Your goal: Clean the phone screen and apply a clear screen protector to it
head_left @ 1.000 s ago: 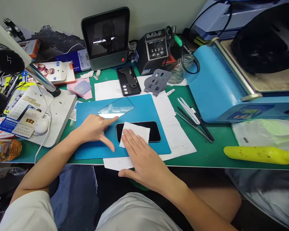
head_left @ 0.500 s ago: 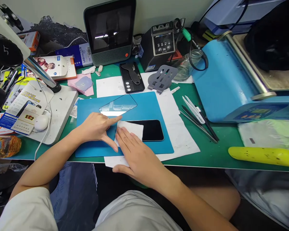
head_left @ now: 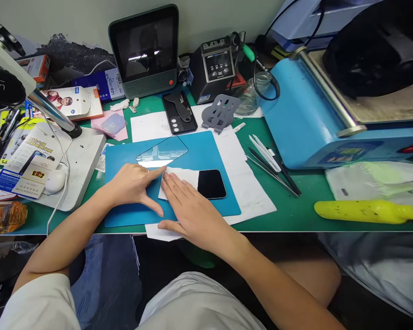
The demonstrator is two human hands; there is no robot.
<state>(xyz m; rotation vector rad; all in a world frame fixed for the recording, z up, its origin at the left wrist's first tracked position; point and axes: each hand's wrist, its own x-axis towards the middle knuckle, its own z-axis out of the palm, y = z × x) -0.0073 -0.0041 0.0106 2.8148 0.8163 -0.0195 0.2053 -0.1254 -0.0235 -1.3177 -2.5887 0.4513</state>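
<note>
A single view came from a camera worn on the person's head, looking forward and steeply down over the lap onto the green surface. It sat close enough that both forearms filled the lower frame, while the far wall with the small screen closed off the top. The blue mat lay near the center.

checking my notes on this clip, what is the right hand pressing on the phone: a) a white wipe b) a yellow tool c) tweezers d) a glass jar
a: the right hand lies flat on a white wipe that covers the left part of the dark phone on the blue mat.
</note>
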